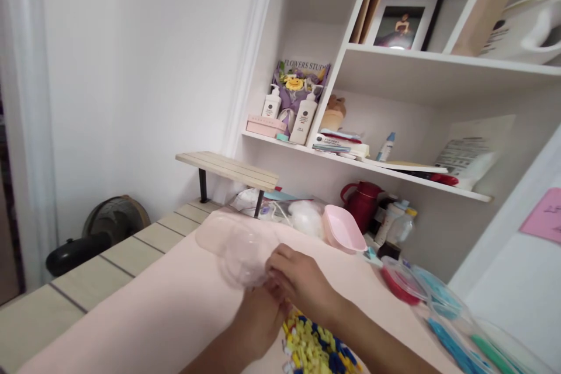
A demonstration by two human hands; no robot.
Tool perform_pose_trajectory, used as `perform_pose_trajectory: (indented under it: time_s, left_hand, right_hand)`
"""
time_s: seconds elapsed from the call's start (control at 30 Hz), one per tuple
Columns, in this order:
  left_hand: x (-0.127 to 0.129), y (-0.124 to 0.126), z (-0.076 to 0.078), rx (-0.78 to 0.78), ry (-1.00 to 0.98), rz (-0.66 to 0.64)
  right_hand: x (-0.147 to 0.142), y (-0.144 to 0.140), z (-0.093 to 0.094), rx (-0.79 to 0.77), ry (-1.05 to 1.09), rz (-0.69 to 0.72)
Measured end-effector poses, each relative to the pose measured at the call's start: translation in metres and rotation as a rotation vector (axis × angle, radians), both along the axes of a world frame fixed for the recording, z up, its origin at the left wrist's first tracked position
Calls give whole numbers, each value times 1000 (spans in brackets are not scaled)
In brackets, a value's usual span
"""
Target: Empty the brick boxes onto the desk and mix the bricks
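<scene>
Nearest the camera, a heap of small yellow and blue plastic pieces (318, 350) lies on the pink-covered bench (166, 310), directly below the wrists, so within easy reach of both hands. The left hand (258, 318) comes up from below with its fingers hidden behind the right, so its grip cannot be told. The right hand (302, 283) is closed on the edge of a clear plastic container (245, 260), pinching it just above the bench. Beyond it rests a pink bowl (344, 229). A red jug (363, 201) and bottles stand farther back under the white shelves (394, 169), clear of the working area.
</scene>
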State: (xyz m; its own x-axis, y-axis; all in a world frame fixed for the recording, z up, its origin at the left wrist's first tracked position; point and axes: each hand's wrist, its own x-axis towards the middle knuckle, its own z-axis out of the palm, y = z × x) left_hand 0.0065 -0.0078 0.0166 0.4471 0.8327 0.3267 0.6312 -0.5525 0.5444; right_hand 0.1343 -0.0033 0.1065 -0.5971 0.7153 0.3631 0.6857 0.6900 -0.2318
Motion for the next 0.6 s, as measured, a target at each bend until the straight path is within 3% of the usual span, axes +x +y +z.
perform_pose_trajectory:
  time_s: [0.13,0.3,0.43,0.53,0.6]
  left_hand:
    - [1,5,-7,21,37,20]
    - [-2,13,-14,37,34,42]
    - [-4,16,-8,46,-16,31]
    - [-6,20,-7,53,-58,-38]
    - [-8,30,-15,59,-118,-43]
  right_hand:
    - [-32,41,-10,61,-33,-115]
    - [-35,56,-16,-21,110,34]
    - [-4,29,-14,-82,322,39]
    - [34,-8,-10,-73,325,-19]
    - [63,-34,-10,-32,291,-99]
